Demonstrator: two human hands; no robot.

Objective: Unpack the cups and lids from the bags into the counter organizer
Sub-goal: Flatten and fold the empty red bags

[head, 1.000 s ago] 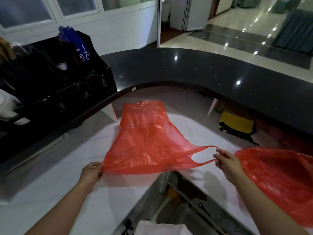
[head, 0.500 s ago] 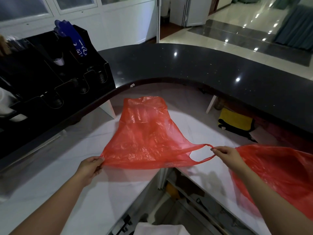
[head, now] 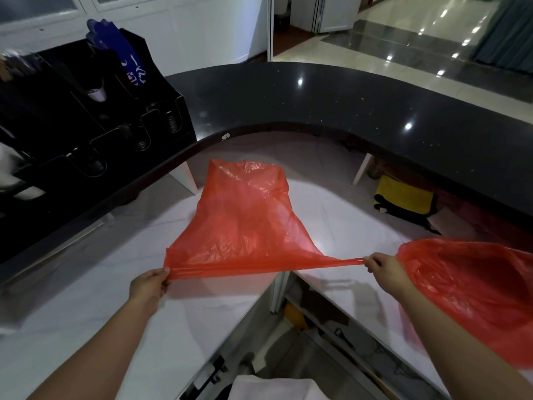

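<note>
A flat, empty-looking red plastic bag lies stretched over the white lower counter. My left hand pinches its near left corner. My right hand pinches its handle, pulled thin and taut. A second red bag lies crumpled on the counter under my right forearm. The black counter organizer stands at the left on the dark upper counter, with a blue packet sticking out of its top and white cups barely visible at its left edge.
The curved black upper counter arcs behind the bag. A yellow and black cloth lies under it at the right. Between the two white counter sections, open shelving drops away below my arms.
My hands have pulled the bag's near edge tighter. The handle loop at my right hand has closed into a thin strand. The view has tilted slightly down.
</note>
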